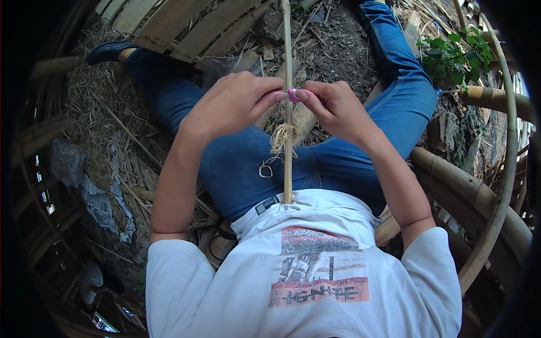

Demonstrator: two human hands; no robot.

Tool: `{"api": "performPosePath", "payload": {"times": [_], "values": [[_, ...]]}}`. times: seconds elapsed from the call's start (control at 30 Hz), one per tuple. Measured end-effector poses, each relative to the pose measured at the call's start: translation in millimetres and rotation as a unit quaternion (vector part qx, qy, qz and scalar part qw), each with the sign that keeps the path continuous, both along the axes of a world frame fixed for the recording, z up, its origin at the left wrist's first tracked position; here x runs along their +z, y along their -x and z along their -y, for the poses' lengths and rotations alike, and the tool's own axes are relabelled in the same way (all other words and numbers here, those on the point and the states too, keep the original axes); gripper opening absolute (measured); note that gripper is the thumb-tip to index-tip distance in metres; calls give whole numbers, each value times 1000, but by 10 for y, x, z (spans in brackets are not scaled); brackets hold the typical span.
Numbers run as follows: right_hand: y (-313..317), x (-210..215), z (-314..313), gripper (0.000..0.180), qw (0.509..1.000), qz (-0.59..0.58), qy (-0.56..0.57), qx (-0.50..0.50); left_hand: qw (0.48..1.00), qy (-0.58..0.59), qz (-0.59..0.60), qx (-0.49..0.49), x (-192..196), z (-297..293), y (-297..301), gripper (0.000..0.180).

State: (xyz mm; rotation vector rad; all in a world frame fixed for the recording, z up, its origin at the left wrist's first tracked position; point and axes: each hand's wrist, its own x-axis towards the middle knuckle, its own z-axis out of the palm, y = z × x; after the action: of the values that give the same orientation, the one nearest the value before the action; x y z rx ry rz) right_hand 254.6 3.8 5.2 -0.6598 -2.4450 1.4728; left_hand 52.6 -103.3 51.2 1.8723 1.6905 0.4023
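Crowding the legs are planks and straw; right hand is pinching a pink band at a pale, straight stick, left hand pinching alongside.

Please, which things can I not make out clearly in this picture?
All in the head view:
- Pink strip: too small to tell whether tied or only wrapped; the right hand partly covers it.
- Left hand: whatever it pinches is too small.
- Wooden stick: far end, cut off by the upper edge.

Wd slats upper L, grn plant R.
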Motion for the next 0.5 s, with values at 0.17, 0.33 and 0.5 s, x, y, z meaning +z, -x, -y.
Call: {"api": "performPosePath", "payload": {"times": [0.17, 0.33, 0.5], "values": [[365, -139, -564, 29, 994, -46, -99, -18, 995, -84, -46, 22, -131, -507, 314, 22], [679, -283, -981, 30, 983, -43, -162, -71, 991, -103, -71, 41, -324, -962, 599, 25], [819, -450, -1226, 33, 968, -81, -217, -98, 991, 29, 30, 127, 121, -1105, 382, 27]]}}
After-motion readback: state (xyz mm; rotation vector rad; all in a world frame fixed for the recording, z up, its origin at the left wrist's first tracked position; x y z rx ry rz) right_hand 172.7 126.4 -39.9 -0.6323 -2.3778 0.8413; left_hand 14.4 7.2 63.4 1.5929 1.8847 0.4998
